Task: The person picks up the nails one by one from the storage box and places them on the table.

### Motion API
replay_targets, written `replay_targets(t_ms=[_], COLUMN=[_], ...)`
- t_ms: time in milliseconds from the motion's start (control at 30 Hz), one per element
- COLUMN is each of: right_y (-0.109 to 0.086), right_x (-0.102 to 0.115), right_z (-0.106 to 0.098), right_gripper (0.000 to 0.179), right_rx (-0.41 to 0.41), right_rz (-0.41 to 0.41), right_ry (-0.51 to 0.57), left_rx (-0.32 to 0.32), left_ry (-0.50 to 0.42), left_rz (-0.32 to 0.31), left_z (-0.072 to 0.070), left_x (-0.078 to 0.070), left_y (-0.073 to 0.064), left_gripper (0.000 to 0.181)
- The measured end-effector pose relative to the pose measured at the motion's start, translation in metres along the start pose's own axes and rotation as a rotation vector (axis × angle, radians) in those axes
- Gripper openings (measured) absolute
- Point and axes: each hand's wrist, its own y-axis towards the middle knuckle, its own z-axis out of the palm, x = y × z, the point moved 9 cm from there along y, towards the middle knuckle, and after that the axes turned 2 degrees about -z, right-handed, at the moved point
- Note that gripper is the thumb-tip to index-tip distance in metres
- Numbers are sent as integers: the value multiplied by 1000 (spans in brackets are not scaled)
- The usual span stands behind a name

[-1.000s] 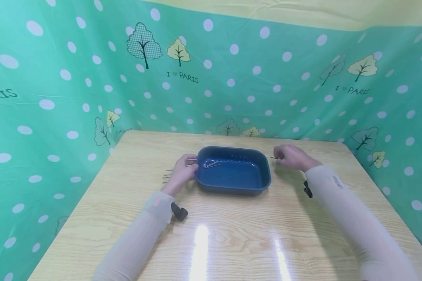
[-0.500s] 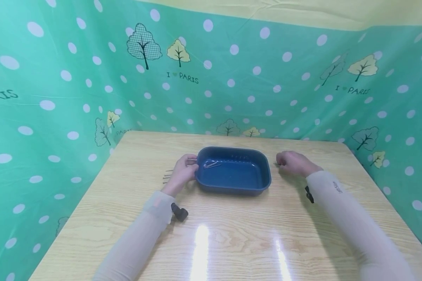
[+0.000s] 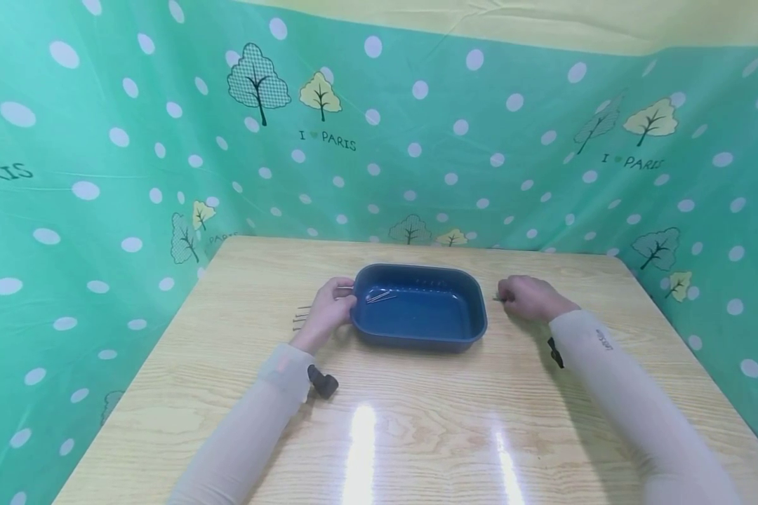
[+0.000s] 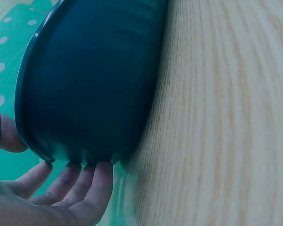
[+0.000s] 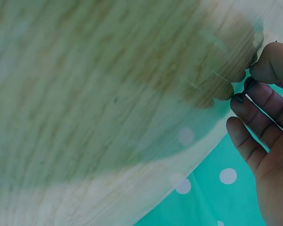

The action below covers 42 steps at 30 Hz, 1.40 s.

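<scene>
A deep blue plastic bin stands mid-table, with a few thin silver screws lying inside at its left end. My left hand holds the bin's left end. In the left wrist view the thumb is at the rim and the fingertips press the outer wall. To the right of the bin, my right hand pinches a small dark screw between thumb and fingers, its flared head showing below them. The rest of its shank is hidden. Whether it touches the table cannot be told.
Several more screws lie in a row left of the bin, partly covered by my left hand. The light wooden table is glossy. A green dotted cloth hangs behind the table and along its sides.
My right hand has come down and slightly right, away from the bin's corner, still pinching the screw, of which less now shows. My left hand and the bin have stayed put.
</scene>
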Motion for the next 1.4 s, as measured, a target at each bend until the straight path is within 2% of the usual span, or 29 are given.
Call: replay_targets(t_ms=[300,600,867,967,1167,1400], right_y=[0,-1,-1,-1,6,14], right_x=[-2,-1,-2,1,4,15], right_z=[-1,0,-3,-6,-15,-29], right_gripper=[13,11,13,16,18,21], right_rx=[3,7,14,18,-4,-38], right_rz=[-8,-8,28,43,52,-3], right_ry=[-19,-9,23,43,72,83], left_rx=[-38,-56,-40,-23,-12,-7], left_ry=[3,14,8,2,19,-6], left_rz=[21,36,30,22,12,7], left_z=[-3,-4,-3,-2,1,-3], left_x=[13,13,13,10,-12,12], left_y=[9,10,9,6,-13,7], left_gripper=[42,41,43,45,46,47])
